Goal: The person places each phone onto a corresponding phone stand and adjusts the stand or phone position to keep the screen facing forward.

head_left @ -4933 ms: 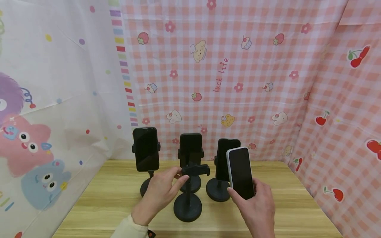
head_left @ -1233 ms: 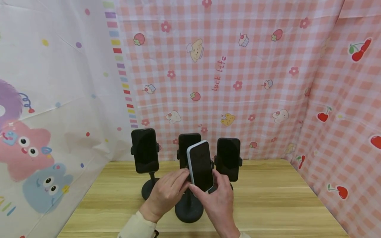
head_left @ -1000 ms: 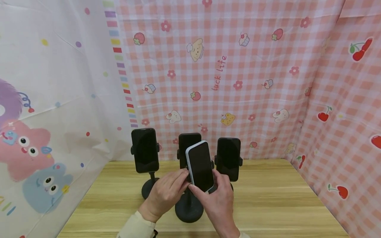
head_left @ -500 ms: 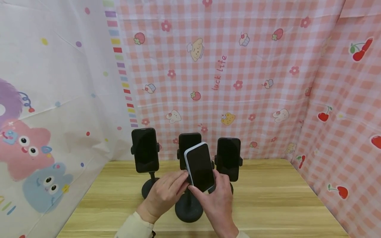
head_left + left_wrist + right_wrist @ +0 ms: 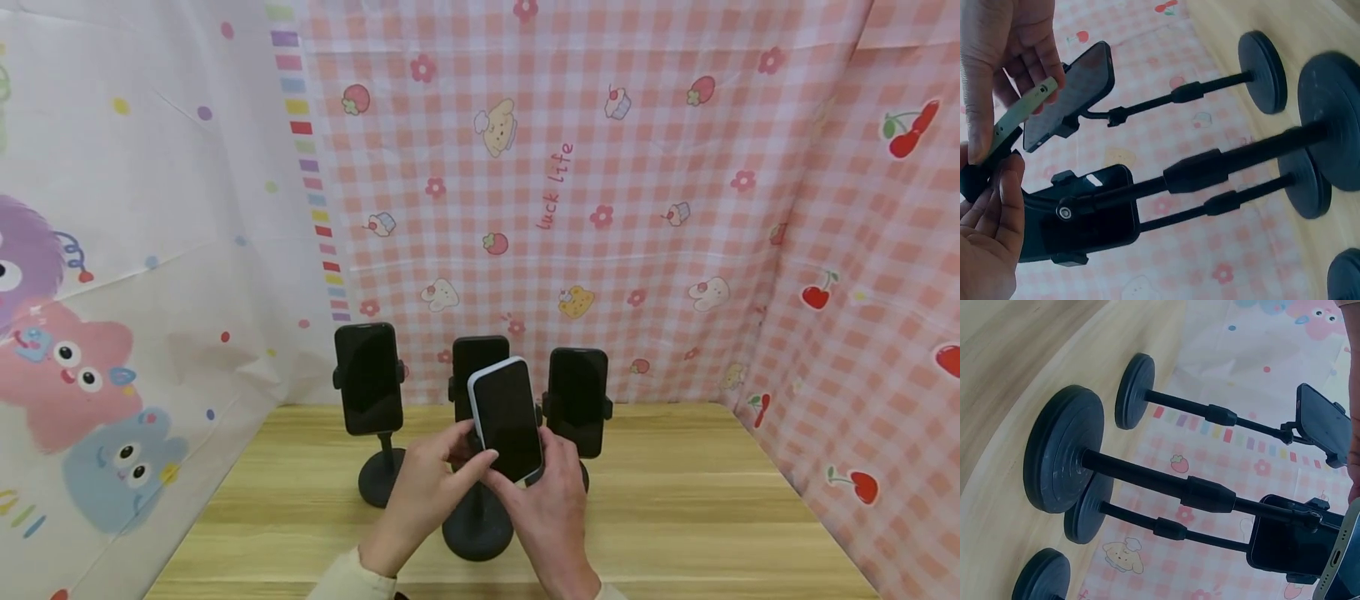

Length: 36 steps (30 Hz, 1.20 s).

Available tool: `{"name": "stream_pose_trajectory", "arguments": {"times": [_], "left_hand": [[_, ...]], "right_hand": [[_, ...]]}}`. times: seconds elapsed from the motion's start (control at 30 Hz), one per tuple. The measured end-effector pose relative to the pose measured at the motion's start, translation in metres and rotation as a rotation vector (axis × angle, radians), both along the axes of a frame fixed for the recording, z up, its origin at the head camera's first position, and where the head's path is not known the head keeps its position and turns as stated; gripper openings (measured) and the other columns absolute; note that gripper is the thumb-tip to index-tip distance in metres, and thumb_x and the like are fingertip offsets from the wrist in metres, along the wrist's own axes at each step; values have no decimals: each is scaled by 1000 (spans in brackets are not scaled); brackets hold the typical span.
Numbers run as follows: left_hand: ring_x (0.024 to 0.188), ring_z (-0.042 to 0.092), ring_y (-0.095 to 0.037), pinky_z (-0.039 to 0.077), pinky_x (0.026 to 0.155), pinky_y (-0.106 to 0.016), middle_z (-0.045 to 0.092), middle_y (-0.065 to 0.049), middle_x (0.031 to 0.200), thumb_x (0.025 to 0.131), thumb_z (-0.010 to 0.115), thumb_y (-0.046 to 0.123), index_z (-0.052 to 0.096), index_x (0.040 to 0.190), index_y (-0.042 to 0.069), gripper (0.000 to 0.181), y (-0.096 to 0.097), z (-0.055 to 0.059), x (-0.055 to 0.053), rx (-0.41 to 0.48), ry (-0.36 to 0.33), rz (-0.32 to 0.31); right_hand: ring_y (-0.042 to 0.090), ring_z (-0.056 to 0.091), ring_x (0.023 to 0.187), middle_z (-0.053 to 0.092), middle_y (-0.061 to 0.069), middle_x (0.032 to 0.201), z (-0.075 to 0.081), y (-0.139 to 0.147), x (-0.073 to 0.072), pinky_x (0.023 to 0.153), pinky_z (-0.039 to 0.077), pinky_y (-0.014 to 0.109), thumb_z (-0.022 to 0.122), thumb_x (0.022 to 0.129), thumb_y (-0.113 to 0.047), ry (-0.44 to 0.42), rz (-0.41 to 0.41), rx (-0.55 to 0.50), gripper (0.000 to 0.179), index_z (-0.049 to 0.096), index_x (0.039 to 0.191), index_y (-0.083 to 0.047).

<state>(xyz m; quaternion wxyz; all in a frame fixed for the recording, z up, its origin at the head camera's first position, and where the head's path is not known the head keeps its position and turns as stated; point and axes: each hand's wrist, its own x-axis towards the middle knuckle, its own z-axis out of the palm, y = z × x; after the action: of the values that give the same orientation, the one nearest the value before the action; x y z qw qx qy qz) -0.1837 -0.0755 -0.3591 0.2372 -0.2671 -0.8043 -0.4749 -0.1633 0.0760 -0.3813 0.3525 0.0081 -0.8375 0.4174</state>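
Note:
A light-cased smartphone (image 5: 510, 421) leans, tilted, against the clamp of the front black phone stand, whose round base (image 5: 477, 533) sits on the table. My right hand (image 5: 551, 500) grips the phone by its lower right edge, thumb along the bottom. My left hand (image 5: 423, 483) is at the phone's lower left, its thumb over the front corner. In the left wrist view, the fingers of my left hand (image 5: 991, 250) curl round the black clamp end. The phone's bottom edge (image 5: 1338, 559) shows in the right wrist view. The phone hides most of the clamp in the head view.
Behind stand three more stands holding dark phones: left phone (image 5: 369, 379), middle phone (image 5: 480, 354) and right phone (image 5: 577, 400). They sit on a wooden table (image 5: 712, 517). Patterned cloth (image 5: 637, 150) hangs behind and at the sides.
My right hand has brought the phone leftward from beside the right stand to the front stand. Over the last half second my left thumb has moved onto the phone's lower left corner.

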Motion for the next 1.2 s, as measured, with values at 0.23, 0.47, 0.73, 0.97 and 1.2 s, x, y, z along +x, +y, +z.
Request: {"name": "stream_pose_trajectory", "arguments": {"times": [0.23,0.47,0.73,0.97,1.2], "left_hand": [[67,61,-6,52,61,-25,68,11,77,93,72,26,70,112,11,25,3,5,3,42,-116,29],[69,60,-7,51,62,-26,67,10,79,95,70,24,69,115,11,24,-2,10,4,43,-152,48],[67,55,-9,48,58,-26,64,11,81,96,67,18,68,115,13,20,-9,10,5,11,-166,57],[68,54,-9,46,58,-26,63,9,83,96,66,15,66,114,11,19,-16,9,3,-16,-127,70],[66,53,-9,45,55,-25,63,7,81,96,66,13,66,107,10,11,-24,7,2,-6,-82,82]], "right_hand": [[26,57,101,58,11,114,4,4,0,85,47,47,94,65,-40,-44,60,1,85,57,132,-2],[19,58,92,60,8,116,16,12,-1,76,49,38,79,85,-39,-105,224,-76,66,55,137,-7],[13,65,83,66,3,102,27,15,-7,70,53,32,64,97,-34,-132,325,-189,37,63,126,-11],[14,64,77,67,3,96,33,10,-7,67,53,31,70,94,-32,-211,357,-258,37,64,122,-9],[13,62,73,66,5,95,35,4,-4,68,54,28,72,92,-29,-201,378,-247,33,63,112,-4]]}}
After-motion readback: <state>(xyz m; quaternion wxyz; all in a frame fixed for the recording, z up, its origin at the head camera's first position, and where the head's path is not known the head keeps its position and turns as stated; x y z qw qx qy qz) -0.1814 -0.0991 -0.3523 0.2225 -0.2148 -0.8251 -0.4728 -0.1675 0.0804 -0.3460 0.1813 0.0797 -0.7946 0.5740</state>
